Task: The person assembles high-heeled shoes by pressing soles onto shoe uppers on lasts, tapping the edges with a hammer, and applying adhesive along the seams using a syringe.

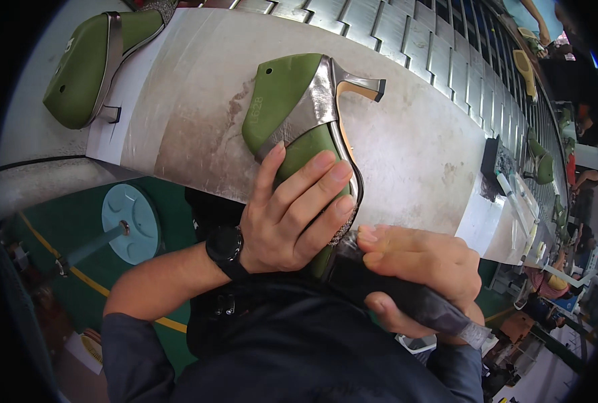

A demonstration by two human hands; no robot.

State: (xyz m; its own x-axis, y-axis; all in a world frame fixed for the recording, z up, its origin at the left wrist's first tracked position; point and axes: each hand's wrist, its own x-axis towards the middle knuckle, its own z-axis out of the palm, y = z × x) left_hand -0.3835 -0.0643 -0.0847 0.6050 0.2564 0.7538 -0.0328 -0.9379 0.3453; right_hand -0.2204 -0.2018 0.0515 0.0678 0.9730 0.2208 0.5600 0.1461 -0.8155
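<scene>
Holding pale-lettered grn last (279,87), L hand (291,218).

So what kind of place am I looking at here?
Probably a shoe factory. The left hand holds a high-heeled shoe built on a green shoe last, a second heeled shoe lies further left, and what looks like a slatted metal conveyor runs beyond.

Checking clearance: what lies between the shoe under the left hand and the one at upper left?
Head view: bare, stained worktop beside the held shoe, then a white strip near the other shoe.
</scene>
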